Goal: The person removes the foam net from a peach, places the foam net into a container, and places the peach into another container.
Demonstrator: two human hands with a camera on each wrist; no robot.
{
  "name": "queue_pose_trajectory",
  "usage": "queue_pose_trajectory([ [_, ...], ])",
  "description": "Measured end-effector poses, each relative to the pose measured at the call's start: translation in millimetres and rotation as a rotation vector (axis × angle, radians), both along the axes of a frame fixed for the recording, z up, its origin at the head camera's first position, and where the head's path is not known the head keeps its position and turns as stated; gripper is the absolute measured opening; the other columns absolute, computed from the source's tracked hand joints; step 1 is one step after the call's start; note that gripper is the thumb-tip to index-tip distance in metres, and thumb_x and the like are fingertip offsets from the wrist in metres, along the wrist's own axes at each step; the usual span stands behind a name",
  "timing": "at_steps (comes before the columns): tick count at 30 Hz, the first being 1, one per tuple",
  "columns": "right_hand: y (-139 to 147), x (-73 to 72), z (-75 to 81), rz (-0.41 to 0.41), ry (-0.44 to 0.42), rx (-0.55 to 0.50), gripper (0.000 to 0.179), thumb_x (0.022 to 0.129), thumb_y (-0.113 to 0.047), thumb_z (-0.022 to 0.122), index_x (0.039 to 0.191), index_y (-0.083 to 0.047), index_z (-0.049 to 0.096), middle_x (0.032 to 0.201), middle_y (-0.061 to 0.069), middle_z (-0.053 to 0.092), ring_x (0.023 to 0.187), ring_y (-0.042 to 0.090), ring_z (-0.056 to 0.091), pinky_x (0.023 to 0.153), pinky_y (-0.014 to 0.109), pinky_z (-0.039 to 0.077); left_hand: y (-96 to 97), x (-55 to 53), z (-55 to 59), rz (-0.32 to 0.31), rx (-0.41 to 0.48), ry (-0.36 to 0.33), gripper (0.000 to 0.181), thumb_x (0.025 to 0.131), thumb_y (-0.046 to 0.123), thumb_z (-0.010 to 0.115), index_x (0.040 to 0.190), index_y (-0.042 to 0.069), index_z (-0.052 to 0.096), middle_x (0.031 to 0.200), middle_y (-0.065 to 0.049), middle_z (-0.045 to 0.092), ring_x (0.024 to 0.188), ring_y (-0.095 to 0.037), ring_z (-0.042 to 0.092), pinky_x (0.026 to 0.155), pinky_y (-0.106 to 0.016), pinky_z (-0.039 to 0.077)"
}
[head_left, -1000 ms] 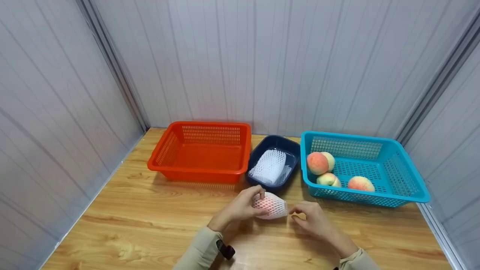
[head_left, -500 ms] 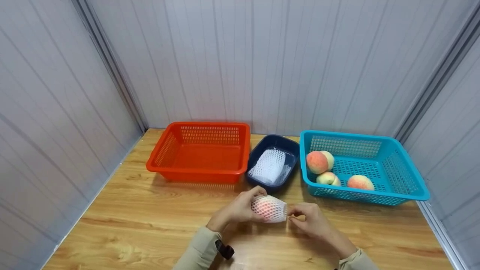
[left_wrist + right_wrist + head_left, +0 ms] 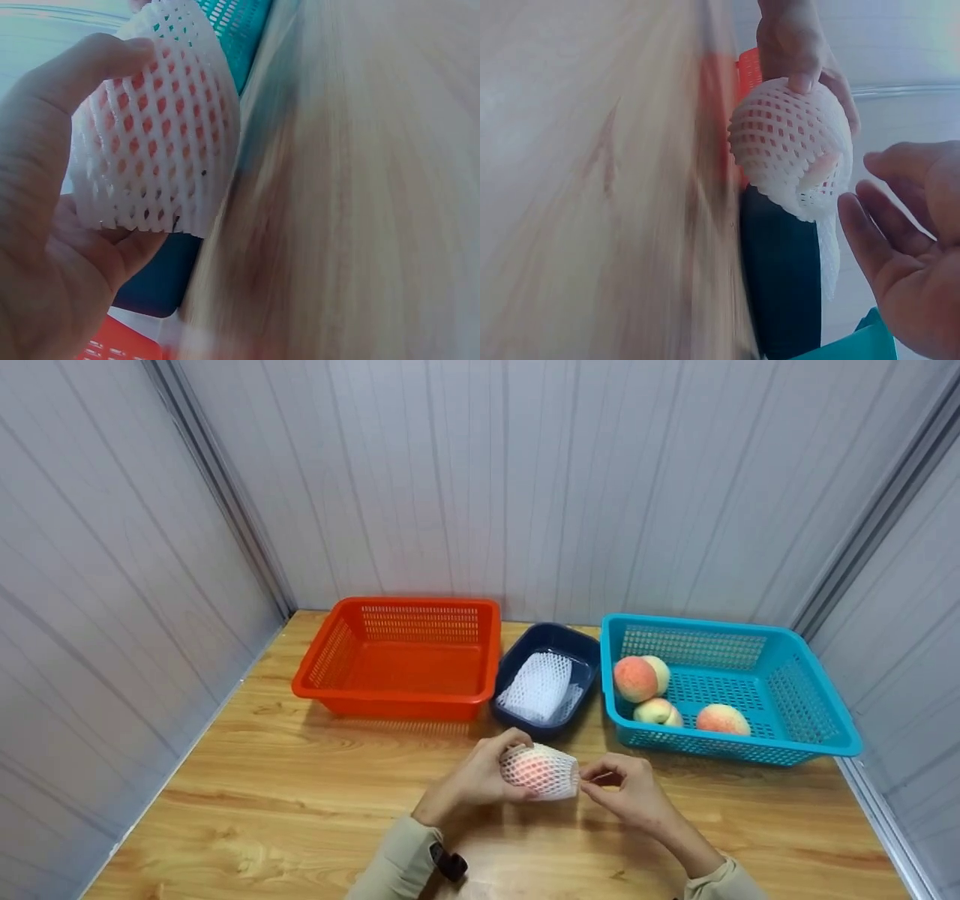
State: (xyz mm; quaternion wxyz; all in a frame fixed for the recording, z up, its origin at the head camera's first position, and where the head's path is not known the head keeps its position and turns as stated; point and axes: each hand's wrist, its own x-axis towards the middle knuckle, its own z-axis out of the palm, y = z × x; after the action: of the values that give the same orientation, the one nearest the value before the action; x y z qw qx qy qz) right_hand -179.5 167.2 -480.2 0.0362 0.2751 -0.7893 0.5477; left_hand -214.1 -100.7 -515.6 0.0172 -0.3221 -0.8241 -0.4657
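Observation:
In the head view my left hand (image 3: 484, 774) grips a peach inside a white foam net sleeve (image 3: 541, 772), close over the table. The left wrist view shows the thumb lying along the foam net (image 3: 154, 142), with pink fruit showing through its holes. My right hand (image 3: 630, 793) is at the sleeve's narrower right end. In the right wrist view this hand's fingers (image 3: 870, 232) lie bent beside the sleeve's open mouth, a gap between them and nothing held. A bit of the peach (image 3: 821, 171) shows inside that mouth.
A red basket (image 3: 397, 709) stands back left. Between it and a turquoise basket (image 3: 720, 746), a navy tray (image 3: 508, 671) holds white foam nets (image 3: 540, 682). Several peaches, one a reddish peach (image 3: 636, 679), lie in the turquoise basket. Panel walls enclose the wooden table (image 3: 285, 810).
The left hand has turned the netted peach slightly, so its open end faces the right hand more. The right hand has shifted slightly up, staying at the sleeve's end.

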Motion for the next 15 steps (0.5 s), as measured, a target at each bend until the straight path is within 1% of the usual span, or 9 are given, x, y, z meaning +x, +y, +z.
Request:
queue_pose_trajectory([
  [3, -4.0, 6.2, 13.1, -0.027, -0.011, -0.013, 0.013, 0.075, 0.016, 0.072, 0.082, 0.006, 0.069, 0.081, 0.016, 0.068, 0.076, 0.027, 0.067, 0.068, 0.037, 0.057, 1.4, 1.8, 0.6, 0.005, 0.015, 0.02, 0.06, 0.067, 0.031, 0.089, 0.115, 0.022, 0.054, 0.106, 0.003, 0.062, 0.093, -0.013, 0.06, 0.078, -0.028, 0.051],
  [6, -7.3, 11.0, 22.9, -0.035, -0.036, -0.024, 0.011, 0.076, 0.015, 0.071, 0.08, 0.006, 0.067, 0.08, 0.018, 0.068, 0.077, 0.026, 0.068, 0.067, 0.038, 0.057, 2.7, 4.3, -0.1, 0.004, 0.033, 0.054, 0.061, 0.068, 0.032, 0.088, 0.115, 0.02, 0.053, 0.106, 0.002, 0.062, 0.094, -0.014, 0.06, 0.078, -0.028, 0.051],
  [12, -10.2, 11.8, 27.9, -0.022, -0.116, -0.058, 0.011, 0.076, 0.015, 0.071, 0.083, 0.007, 0.066, 0.082, 0.022, 0.066, 0.08, 0.02, 0.066, 0.071, 0.034, 0.056, 8.5, 10.8, -1.3, -0.006, 0.078, 0.137, 0.06, 0.068, 0.03, 0.088, 0.114, 0.016, 0.052, 0.105, 0.0, 0.062, 0.096, -0.015, 0.06, 0.081, -0.03, 0.051],
  [14, -10.4, 10.4, 27.3, -0.021, -0.147, -0.064, 0.014, 0.076, 0.015, 0.071, 0.087, 0.008, 0.067, 0.085, 0.022, 0.066, 0.083, 0.019, 0.065, 0.074, 0.035, 0.056, 10.8, 13.7, 0.8, -0.003, 0.081, 0.135, 0.06, 0.068, 0.031, 0.088, 0.114, 0.016, 0.051, 0.106, 0.001, 0.062, 0.097, -0.014, 0.059, 0.082, -0.029, 0.051],
  [15, -9.7, 8.1, 23.6, -0.018, -0.163, -0.08, 0.015, 0.076, 0.014, 0.072, 0.088, 0.008, 0.067, 0.087, 0.021, 0.067, 0.085, 0.019, 0.065, 0.076, 0.036, 0.056, 12.0, 15.0, 2.4, -0.002, 0.081, 0.132, 0.061, 0.068, 0.032, 0.088, 0.114, 0.017, 0.051, 0.107, 0.001, 0.062, 0.097, -0.014, 0.059, 0.082, -0.03, 0.051],
])
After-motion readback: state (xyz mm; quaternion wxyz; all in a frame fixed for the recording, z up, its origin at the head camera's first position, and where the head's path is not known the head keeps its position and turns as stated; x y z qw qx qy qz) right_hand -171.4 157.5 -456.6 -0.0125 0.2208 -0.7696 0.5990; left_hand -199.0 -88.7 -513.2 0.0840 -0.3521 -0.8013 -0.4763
